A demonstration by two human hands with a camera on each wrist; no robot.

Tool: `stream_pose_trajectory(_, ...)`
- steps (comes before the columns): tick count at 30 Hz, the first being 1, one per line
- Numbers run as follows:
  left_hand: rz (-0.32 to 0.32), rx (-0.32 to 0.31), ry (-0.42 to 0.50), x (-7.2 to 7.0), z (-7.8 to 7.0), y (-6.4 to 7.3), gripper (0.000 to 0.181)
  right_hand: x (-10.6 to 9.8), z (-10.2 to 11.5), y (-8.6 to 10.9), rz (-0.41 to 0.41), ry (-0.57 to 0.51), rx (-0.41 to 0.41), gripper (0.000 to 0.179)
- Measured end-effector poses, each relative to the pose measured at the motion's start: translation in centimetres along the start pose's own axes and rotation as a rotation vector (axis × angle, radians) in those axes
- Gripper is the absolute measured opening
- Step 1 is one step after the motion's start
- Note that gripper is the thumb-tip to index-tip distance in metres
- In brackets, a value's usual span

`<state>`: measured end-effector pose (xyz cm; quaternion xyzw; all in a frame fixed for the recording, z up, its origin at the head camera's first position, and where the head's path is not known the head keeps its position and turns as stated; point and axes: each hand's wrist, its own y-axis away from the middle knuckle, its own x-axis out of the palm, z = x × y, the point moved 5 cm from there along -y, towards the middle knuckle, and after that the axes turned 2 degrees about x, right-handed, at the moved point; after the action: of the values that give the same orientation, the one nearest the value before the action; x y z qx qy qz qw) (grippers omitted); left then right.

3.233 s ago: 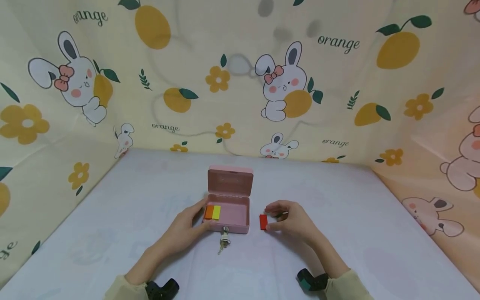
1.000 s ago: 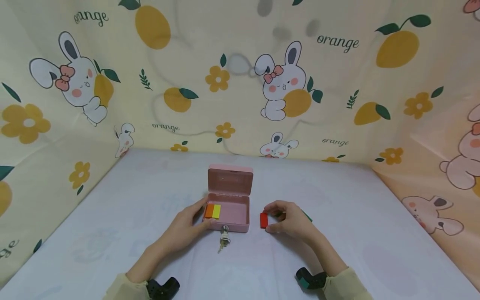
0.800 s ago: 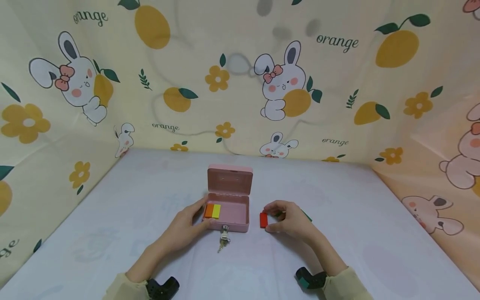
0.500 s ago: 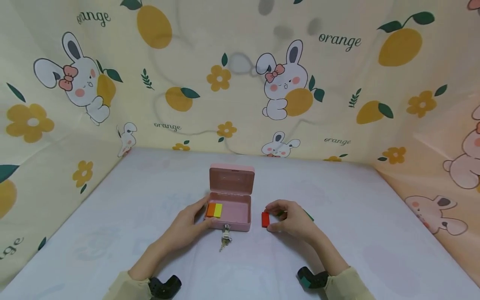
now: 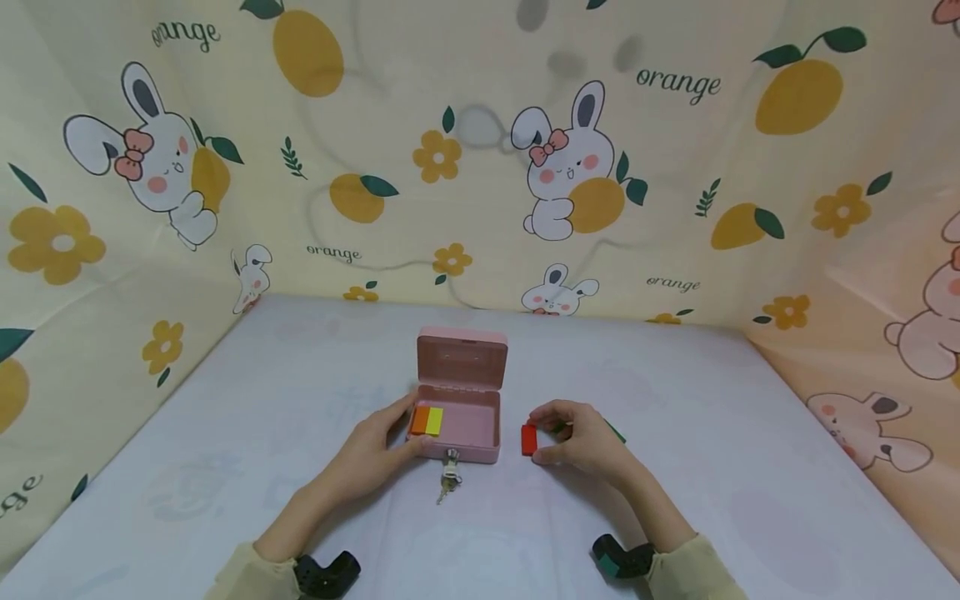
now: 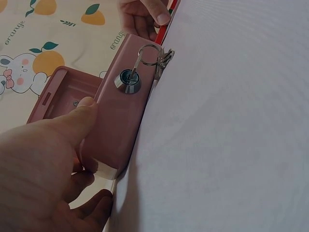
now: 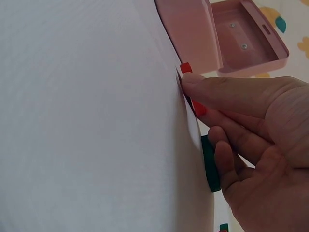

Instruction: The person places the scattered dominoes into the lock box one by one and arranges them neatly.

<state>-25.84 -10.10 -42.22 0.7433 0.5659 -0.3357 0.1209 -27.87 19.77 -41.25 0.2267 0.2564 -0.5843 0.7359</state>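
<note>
A pink metal cash box (image 5: 474, 452) stands on the table with its lid (image 5: 461, 362) raised. Two blocks, orange (image 5: 420, 421) and yellow (image 5: 434, 422), lie side by side at its left inside. My left hand (image 5: 369, 454) grips the box's left end, thumb on the front wall. Keys (image 6: 165, 60) on a ring hang from the front lock (image 6: 127, 81). To the right of the box, my right hand (image 5: 581, 442) pinches a red block (image 5: 528, 440) between thumb and fingertips. A green block (image 7: 210, 163) sits below its other, curled fingers, mostly hidden in the head view.
A white cloth (image 5: 465, 550) covers the table. Patterned fabric (image 5: 390, 108) with rabbits and oranges rises at the back and both sides. Past the right hand, small green and red pieces (image 7: 223, 228) show at the right wrist view's bottom edge.
A green edge has come into sight behind my right hand since the oldest frame. Both hands, the box and the red block keep nearly the same places; the view shifts slightly.
</note>
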Motion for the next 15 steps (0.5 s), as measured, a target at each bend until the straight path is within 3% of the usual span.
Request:
stream_pose_trajectory(9, -0.006, 0.031, 0.011, -0.05, 0.08, -0.09, 0.082, -0.02, 0.16, -0.01, -0.002, -0.016, -0.002, 0.044)
stream_pose_trajectory(15, 0.002, 0.007, 0.003, 0.02, 0.06, 0.0, 0.083, 0.01, 0.11, 0.08, -0.004, -0.02, 0.007, 0.044)
